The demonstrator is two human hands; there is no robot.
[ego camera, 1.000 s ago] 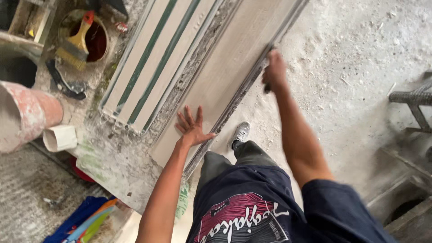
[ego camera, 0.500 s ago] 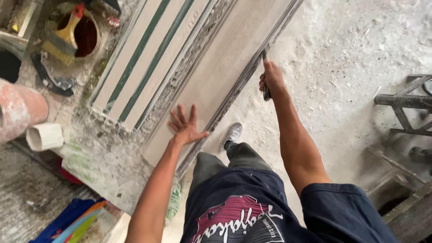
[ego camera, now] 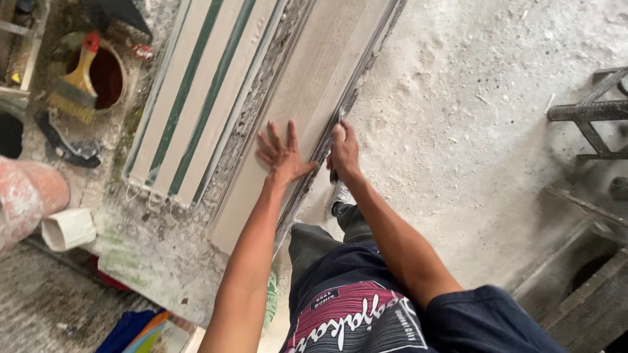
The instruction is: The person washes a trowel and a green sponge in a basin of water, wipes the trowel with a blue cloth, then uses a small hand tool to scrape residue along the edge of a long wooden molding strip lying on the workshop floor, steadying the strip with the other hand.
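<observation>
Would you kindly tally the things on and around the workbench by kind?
Plain beige moulded strip under the left hand, right hand at its edge: 1
Green-striped moulded panel: 1
Brush: 1
Round tub: 1
White pipe piece: 1
Total: 5

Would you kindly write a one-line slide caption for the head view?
Left hand pressed flat on a long pale slab while the right hand grips a small tool at its edge.
</observation>
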